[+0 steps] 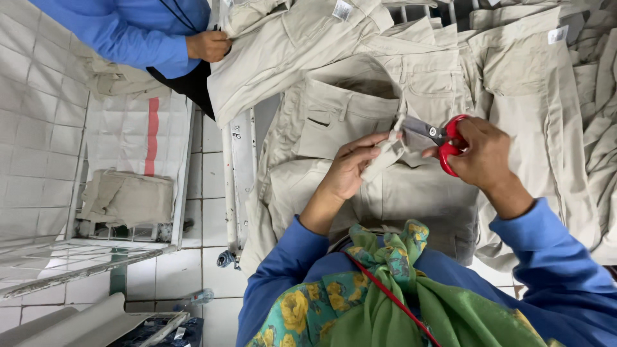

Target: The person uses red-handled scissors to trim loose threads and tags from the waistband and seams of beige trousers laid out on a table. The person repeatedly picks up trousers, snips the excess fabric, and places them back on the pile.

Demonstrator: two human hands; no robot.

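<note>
A small beige fabric strip (384, 156), a loop or tab on the beige trousers (360, 122), is pinched in the left hand (350, 168). The strip's long axis runs diagonally, from the fingertips up and right toward the waistband. Red-handled scissors (441, 138) are gripped in the right hand (479, 154), fingers through the handles. The blades point left, with tips at the strip's upper end, just right of the left-hand pinch; whether the blades are parted cannot be told. More trousers are piled far and right. A co-worker's hand (207, 46) is seen holding another garment far left.
</note>
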